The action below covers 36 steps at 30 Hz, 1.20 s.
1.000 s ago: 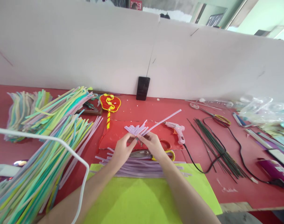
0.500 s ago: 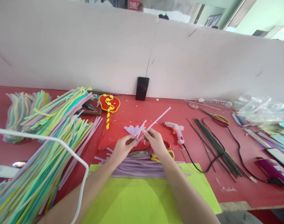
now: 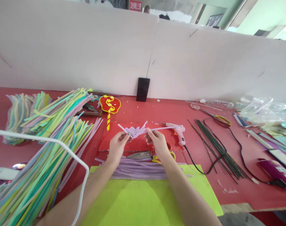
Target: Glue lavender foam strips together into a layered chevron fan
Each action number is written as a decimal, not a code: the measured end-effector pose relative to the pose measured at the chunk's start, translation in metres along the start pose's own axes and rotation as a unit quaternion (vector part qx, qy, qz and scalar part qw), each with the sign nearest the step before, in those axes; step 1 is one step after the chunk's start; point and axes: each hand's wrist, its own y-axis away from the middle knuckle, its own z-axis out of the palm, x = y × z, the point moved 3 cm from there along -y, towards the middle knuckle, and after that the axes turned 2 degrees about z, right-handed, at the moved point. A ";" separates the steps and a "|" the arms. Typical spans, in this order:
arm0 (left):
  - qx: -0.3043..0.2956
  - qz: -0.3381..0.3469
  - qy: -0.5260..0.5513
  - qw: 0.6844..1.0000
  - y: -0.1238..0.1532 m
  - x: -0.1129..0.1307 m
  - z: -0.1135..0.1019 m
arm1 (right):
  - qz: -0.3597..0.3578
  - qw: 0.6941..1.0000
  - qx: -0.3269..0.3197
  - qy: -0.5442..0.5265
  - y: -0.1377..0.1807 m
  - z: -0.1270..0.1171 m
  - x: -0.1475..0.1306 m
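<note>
Between both hands I hold a small woven piece of lilac strips (image 3: 133,130), a stack of V-shaped folds, above a red sheet (image 3: 114,139). My left hand (image 3: 116,147) pinches its left side. My right hand (image 3: 158,142) pinches the right side, where one long lilac strip (image 3: 164,128) runs out to the right, nearly level. A bundle of loose lilac strips (image 3: 138,169) lies under my wrists at the far edge of a lime-green sheet (image 3: 143,201).
Big heaps of pastel strips (image 3: 44,147) fill the left. Scissors (image 3: 145,154) lie just below my hands. A white glue gun (image 3: 178,131) with a black cord, dark green wires (image 3: 218,150), a red-and-yellow ornament (image 3: 110,105) and a black phone (image 3: 143,89) against the white divider.
The long lilac strip swung down from pointing up-right to nearly level. My hands moved apart a little, and a strip end now sticks out on the left of the woven piece.
</note>
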 end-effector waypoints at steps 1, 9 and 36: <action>-0.010 0.002 -0.014 1.000 0.000 0.000 0.001 | 0.001 1.000 0.001 -0.007 -0.001 0.000 0.000; -0.064 -0.017 -0.058 0.996 -0.001 -0.005 0.003 | 0.014 0.998 -0.004 -0.054 -0.004 -0.004 0.003; -0.052 0.244 -0.475 0.844 0.012 0.009 0.003 | 0.023 0.999 -0.011 0.047 -0.021 -0.003 0.025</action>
